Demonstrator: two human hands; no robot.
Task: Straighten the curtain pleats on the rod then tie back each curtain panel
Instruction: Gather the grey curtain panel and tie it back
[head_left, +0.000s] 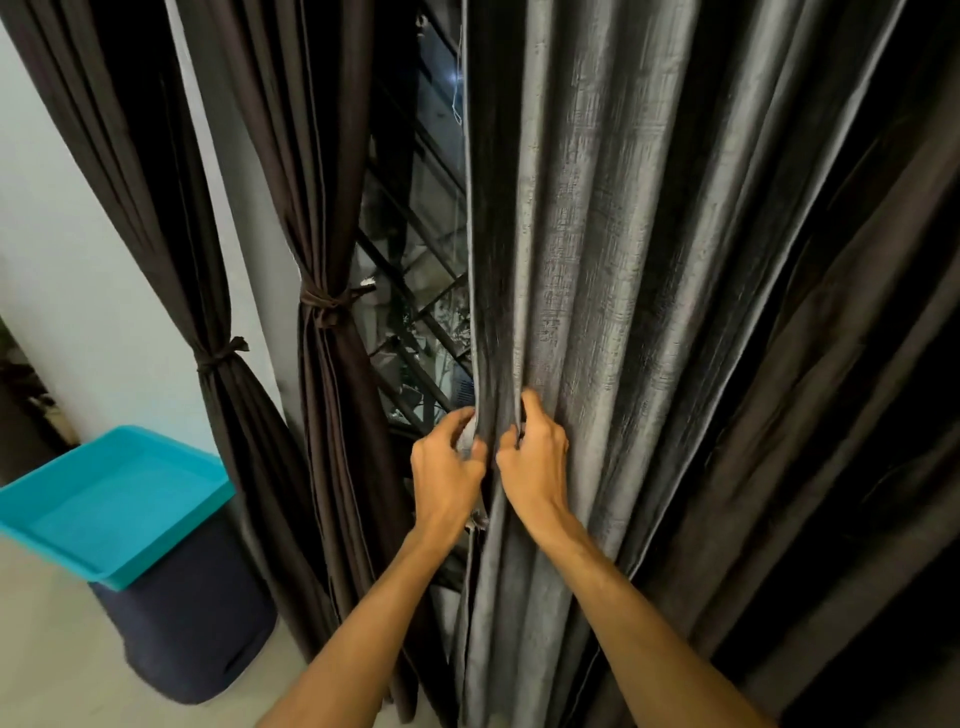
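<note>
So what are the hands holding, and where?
Both grip the grey curtain: left hand on its inner edge, right hand on the next pleat.

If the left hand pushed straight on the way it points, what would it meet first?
The left hand pinches the leading edge of the grey curtain, so that fabric comes first. Behind it is probably the window grille, though depth is unclear.

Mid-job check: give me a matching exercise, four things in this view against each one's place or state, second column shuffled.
1. grey textured curtain panel
2. dark brown curtain panel by the window
3. turquoise plastic tray
4. black metal window grille

A. rests on a dark bin
B. shows in the gap between curtains
C. gripped by left hand and right hand, untied
D. tied back with a fabric band

Pairs: 1-C, 2-D, 3-A, 4-B.
</note>
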